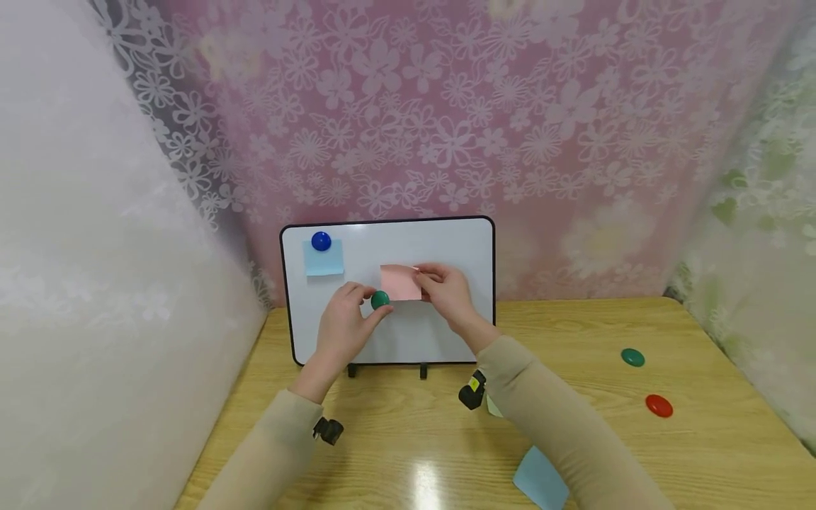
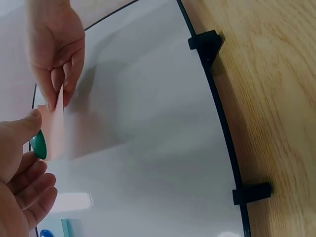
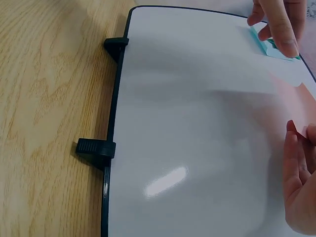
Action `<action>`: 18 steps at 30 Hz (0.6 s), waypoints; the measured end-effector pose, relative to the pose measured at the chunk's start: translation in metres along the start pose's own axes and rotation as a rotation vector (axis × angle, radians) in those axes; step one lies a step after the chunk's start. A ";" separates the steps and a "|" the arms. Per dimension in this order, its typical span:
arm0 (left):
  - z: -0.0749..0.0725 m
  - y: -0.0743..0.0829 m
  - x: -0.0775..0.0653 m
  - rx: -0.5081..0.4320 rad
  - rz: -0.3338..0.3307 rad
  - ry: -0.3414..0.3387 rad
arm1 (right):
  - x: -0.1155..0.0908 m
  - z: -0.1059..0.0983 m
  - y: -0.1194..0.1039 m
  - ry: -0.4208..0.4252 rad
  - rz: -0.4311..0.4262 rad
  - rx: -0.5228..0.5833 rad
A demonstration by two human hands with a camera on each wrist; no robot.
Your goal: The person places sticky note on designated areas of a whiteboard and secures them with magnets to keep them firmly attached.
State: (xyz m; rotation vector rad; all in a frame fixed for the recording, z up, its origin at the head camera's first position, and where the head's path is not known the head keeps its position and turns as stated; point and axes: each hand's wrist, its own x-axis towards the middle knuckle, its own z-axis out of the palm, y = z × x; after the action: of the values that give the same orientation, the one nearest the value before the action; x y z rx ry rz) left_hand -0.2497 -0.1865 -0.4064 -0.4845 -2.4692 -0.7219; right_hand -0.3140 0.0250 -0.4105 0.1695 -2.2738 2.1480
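In the head view a small whiteboard point(image 1: 347, 329) with a black frame stands on the table against the wall. My left hand point(image 1: 344, 322) pinches a round green magnet point(image 1: 380, 299) between thumb and fingers. A pink sticky note point(image 1: 399, 283) is pinched at its right edge by my right hand point(image 1: 448, 292), in front of the board's middle. The left wrist view shows the green magnet point(image 2: 38, 144) close to the note point(image 2: 53, 126), and the note standing off the board. At the board's upper left, a blue magnet point(image 1: 321, 241) sits on a light blue note point(image 1: 324, 262).
To the right on the wooden table point(image 1: 593, 333) lie a second green magnet point(image 1: 633, 357) and a red magnet point(image 1: 659, 406). Another blue note point(image 1: 540, 479) lies near the front, partly under the right sleeve. A pale green note point(image 1: 494, 408) peeks out beside that sleeve. Black feet point(image 1: 423, 371) support the board.
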 end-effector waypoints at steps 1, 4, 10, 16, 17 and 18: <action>0.000 -0.001 0.002 -0.001 -0.012 -0.003 | 0.001 0.001 -0.001 0.007 0.001 -0.006; 0.001 -0.001 0.007 -0.009 -0.040 -0.013 | 0.003 0.004 -0.005 0.024 -0.003 -0.024; 0.003 -0.001 0.016 -0.009 -0.053 -0.016 | 0.006 0.011 -0.012 0.040 -0.026 -0.034; 0.007 -0.005 0.023 -0.012 -0.048 -0.007 | 0.008 0.019 -0.014 0.075 -0.045 -0.080; 0.007 -0.006 0.024 -0.014 -0.050 -0.006 | 0.008 0.019 -0.015 0.076 -0.048 -0.088; 0.008 -0.006 0.025 -0.016 -0.055 -0.007 | 0.008 0.019 -0.015 0.078 -0.050 -0.093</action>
State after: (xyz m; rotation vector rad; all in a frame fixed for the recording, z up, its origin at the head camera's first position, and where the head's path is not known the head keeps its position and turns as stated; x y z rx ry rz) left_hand -0.2755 -0.1822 -0.4008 -0.4272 -2.4931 -0.7636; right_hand -0.3192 0.0045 -0.3961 0.1368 -2.2952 1.9837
